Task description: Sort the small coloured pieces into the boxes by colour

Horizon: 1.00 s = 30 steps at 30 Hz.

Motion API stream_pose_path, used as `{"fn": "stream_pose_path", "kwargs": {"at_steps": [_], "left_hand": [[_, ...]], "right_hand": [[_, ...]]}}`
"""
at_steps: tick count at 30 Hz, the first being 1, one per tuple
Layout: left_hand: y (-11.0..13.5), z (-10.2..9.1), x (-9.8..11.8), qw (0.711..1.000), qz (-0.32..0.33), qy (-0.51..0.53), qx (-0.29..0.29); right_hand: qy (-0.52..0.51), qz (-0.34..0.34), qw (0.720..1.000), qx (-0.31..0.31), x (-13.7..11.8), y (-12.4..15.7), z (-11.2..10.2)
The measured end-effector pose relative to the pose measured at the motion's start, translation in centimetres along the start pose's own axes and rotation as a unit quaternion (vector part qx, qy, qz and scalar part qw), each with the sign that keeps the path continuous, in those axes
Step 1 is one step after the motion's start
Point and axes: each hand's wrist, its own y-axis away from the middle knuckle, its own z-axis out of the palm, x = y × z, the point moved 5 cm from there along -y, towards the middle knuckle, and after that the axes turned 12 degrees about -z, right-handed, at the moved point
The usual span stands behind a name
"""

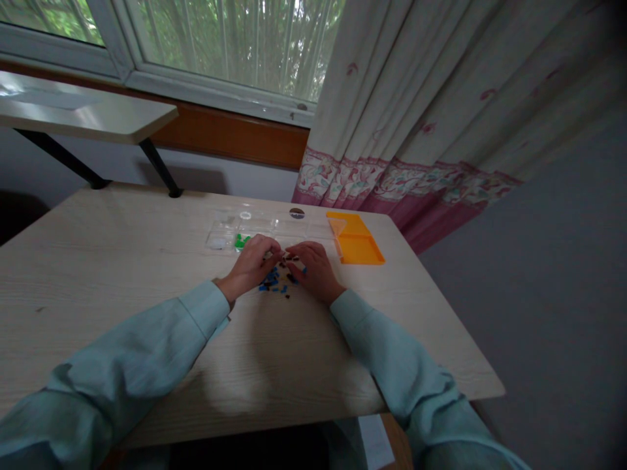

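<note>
Above a scatter of small blue and dark brown pieces (274,281), my two hands meet almost fingertip to fingertip. My left hand (252,262) is closed in a pinch, thumb against forefinger; whatever is in it is too small to make out. My right hand (316,269) curves in from the other side, its thumb and forefinger apart with several dark pieces showing between them. Behind the hands lies a clear plastic compartment box (284,226). Green pieces (241,241) sit in its near left part, close to my left hand.
An orange tray (361,249) lies at the right end of the clear box, partly under its clear plastic. A round dark disc (296,213) is at the back. A raised shelf (88,117) on black legs stands at the back left. A curtain (392,170) hangs behind the table (196,365).
</note>
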Motion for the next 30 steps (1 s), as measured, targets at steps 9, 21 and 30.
{"fn": "stream_pose_path", "kwargs": {"at_steps": [9,21,30], "left_hand": [[0.12,0.41,0.32,0.999,-0.008,0.036,-0.027],[0.27,0.61,0.73,0.997,0.044,0.039,-0.048],[0.35,0.34,0.88,0.998,0.035,0.031,-0.048]], "right_hand": [[0.033,0.004,0.999,0.007,-0.13,0.0,0.18],[0.047,-0.035,0.998,0.019,-0.33,-0.14,-0.18],[0.055,0.014,0.998,0.024,0.56,0.15,-0.31]]}}
